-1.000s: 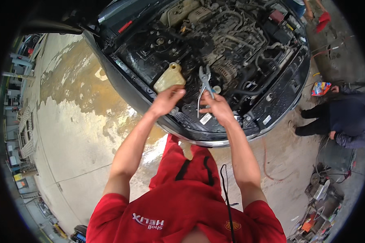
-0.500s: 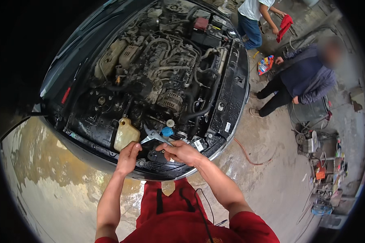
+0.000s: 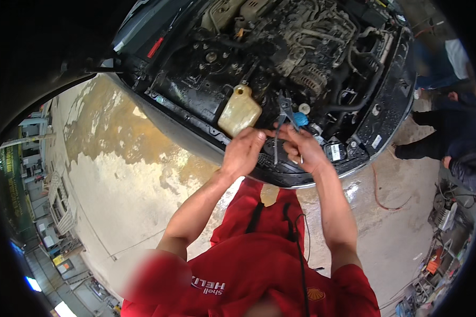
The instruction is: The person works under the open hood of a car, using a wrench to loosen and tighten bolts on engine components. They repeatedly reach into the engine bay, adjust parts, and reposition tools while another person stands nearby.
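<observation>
Over the front of an open engine bay, my right hand (image 3: 304, 147) grips a pair of metal pliers (image 3: 285, 105). The jaws point away from me, and one handle hangs down between my hands. Close beside it on the left is my left hand (image 3: 243, 154), with a finger stretched to the pliers' handle and the others partly hidden. That hand has no visible hold on anything. Just past it stands a yellowed plastic reservoir (image 3: 240, 112). A blue cap (image 3: 300, 119) sits right behind the pliers, partly covered by my right hand.
The engine (image 3: 312, 42) fills the bay ahead. A red-handled tool (image 3: 155, 47) lies near the windscreen side. At right, a person in dark clothes (image 3: 433, 132) stands by the bumper. A reddish hose (image 3: 378, 193) lies on the wet floor, with cluttered equipment (image 3: 447, 216) farther right.
The view has swung, shifting the car up and right. The pliers have turned more upright in my right hand; my left fingers have come off their pinch on one handle.
</observation>
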Available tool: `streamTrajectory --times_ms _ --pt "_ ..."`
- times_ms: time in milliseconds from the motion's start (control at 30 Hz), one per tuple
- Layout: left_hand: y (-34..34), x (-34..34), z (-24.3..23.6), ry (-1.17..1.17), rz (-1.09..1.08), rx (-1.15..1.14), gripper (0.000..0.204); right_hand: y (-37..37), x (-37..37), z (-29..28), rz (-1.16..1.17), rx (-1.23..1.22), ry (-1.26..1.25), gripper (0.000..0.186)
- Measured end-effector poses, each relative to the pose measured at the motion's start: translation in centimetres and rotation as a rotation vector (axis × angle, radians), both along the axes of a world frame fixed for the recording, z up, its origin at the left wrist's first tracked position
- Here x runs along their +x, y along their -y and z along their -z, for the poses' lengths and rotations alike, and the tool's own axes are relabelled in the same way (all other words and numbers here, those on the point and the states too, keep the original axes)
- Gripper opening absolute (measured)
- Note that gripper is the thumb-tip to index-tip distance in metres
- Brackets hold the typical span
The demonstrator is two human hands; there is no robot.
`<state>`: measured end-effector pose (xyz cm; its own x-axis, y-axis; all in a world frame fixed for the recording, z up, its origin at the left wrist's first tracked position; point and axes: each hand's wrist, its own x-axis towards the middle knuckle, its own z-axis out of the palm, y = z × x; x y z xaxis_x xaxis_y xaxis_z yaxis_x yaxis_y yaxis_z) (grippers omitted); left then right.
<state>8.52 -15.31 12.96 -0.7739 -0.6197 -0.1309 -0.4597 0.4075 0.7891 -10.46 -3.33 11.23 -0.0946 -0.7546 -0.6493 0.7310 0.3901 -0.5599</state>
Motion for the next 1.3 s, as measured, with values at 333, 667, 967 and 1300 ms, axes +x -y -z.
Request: streamTrajectory --times_ms 333,667,967,1300 --pt "12.9 -1.1 8.3 0.156 -0.137 -0.563 0.061 9.2 -4.6 8.4 -0.736 0.094 -1.182 0.043" --pt "16.6 -5.7 11.1 0.351 -0.034 -0.392 0.078 12.8 -5.3 9.4 -0.922 0.06 -1.154 0.063" --pt "16.8 -5.4 12.1 0.295 -0.015 -0.419 0.074 13.0 -5.5 8.6 -0.944 0.064 -1.08 0.069" --pt "16.7 -5.1 12.3 0.258 -0.008 -0.422 0.072 13.5 -6.9 8.3 -0.983 0.022 -1.068 0.068"
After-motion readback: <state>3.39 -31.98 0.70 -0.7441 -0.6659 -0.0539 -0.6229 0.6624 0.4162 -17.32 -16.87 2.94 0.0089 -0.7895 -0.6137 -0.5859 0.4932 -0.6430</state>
